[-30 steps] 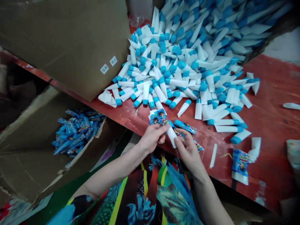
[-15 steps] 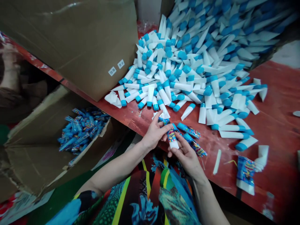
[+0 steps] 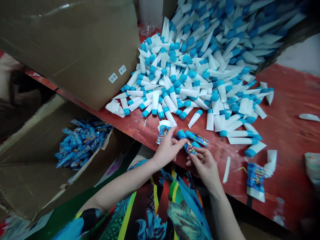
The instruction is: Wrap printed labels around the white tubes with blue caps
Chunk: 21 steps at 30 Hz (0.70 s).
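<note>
Through the head camera I am seeing the right hand (image 3: 205, 164) pinching the lower end of a printed wrapped tube (image 3: 189, 145) — thumb and fingers are forming the grip, and they are covering its tip. The left hand (image 3: 166, 146) is laying its thumb along the tube's other side; its curled fingers are hiding underneath, so I cannot tell how far that grip is closing. The tube is slanting between both hands above the edge of the red desk (image 3: 290, 133), blue cap pointing away. Just beyond, a second wrapped tube (image 3: 198, 138) is lying on the desk, and a blue-capped piece (image 3: 196, 144) is mostly hiding behind the held one. The left hand is partly blocking printed wrappers (image 3: 163, 129). The heap of white tubes (image 3: 205, 75) is blurring into darkness at upper right, where the frame is cutting it off. The tall carton (image 3: 75, 53) is running out of view, and another person's limb (image 3: 6, 78) is smearing at the left edge.
</note>
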{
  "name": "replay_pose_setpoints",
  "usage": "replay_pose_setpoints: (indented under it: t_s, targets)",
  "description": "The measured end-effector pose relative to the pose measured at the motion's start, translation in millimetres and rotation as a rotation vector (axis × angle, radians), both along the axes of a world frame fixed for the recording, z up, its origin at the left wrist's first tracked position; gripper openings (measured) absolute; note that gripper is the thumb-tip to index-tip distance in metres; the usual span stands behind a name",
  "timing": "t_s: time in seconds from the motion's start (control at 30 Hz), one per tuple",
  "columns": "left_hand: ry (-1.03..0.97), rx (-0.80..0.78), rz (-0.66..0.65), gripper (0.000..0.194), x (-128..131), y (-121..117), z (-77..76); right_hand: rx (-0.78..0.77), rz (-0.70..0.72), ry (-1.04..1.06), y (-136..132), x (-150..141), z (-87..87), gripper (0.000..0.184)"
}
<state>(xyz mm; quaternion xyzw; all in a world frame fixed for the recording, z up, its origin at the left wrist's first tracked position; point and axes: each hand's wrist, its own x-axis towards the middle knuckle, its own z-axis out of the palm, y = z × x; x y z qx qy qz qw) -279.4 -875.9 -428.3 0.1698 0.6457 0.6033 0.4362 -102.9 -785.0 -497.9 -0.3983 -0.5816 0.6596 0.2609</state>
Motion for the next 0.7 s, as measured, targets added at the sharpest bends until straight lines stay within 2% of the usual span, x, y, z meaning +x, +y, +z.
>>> replay_pose_setpoints:
  t_s: [0.07,0.13,0.2,0.27,0.33,0.37,0.43,0.5,0.6,0.7]
  targets:
    - [0.239,-0.037,0.167,0.035,-15.5,-6.4,2.2,0.1,-0.048,-0.056,9.4,14.1,-3.0,0.064]
    - [0.415,-0.095,0.311,0.03,-33.9,-12.7,3.3,0.259,-0.077,-0.135,22.8,28.7,-1.8,0.06]
    - [0.536,-0.227,0.303,0.035,-48.9,-17.1,3.0,0.425,-0.12,-0.225,40.6,37.4,6.4,0.057]
    - [0.658,-0.436,0.165,0.038,-56.9,-18.5,2.0,0.521,-0.204,-0.315,61.0,32.9,21.6,0.061]
    - [0.769,-0.626,0.013,0.035,-58.9,-17.2,1.0,0.552,-0.316,-0.392,80.6,11.5,40.9,0.068]
    - [0.802,-0.688,-0.036,0.032,-58.7,-16.0,0.5,0.564,-0.312,-0.416,88.8,-4.8,50.7,0.07]
    - [0.819,-0.724,-0.066,0.027,-58.4,-13.6,-0.5,0.601,-0.191,-0.561,100.1,-43.4,67.6,0.068]
    - [0.781,-0.691,-0.047,0.025,-59.7,-12.4,-2.1,0.628,-0.02,-0.745,104.1,-80.7,78.2,0.072]
    - [0.7,-0.602,0.011,0.028,-64.6,-13.6,-6.3,0.647,0.08,-0.894,101.7,-116.2,80.1,0.078]
    - [0.638,-0.504,0.038,0.034,-69.4,-16.3,-11.0,0.685,0.076,-0.908,101.7,-122.5,70.4,0.074]
